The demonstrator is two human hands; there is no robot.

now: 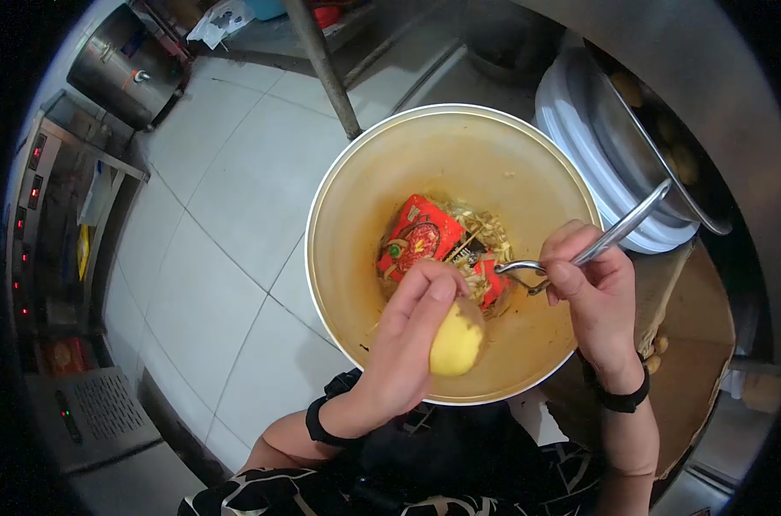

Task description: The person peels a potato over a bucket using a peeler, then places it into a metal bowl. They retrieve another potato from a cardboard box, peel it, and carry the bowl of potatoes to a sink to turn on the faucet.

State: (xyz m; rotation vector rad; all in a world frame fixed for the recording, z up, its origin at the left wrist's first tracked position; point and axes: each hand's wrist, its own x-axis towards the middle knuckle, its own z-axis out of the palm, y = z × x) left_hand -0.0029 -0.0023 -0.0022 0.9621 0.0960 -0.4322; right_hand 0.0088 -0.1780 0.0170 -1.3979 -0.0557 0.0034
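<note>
Potato (456, 346) | left hand (403, 348) fingers closed around it | right hand (599, 297) fingers grip peeler (521, 268) | above basin (356, 258)

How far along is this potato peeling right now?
Done: peelings lie in the basin; the potato looks bare yellow where visible. In hand: left hand grips it, right hand holds the peeler over the basin. Left: possibly its hidden side; I cannot tell.

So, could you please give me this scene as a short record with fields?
left hand: holds a peeled potato
right hand: holds a metal peeler, head near the potato
basin: round, tan, below both hands, holds peelings and a red wrapper
right of basin: steel pot on stacked white tubs
</note>
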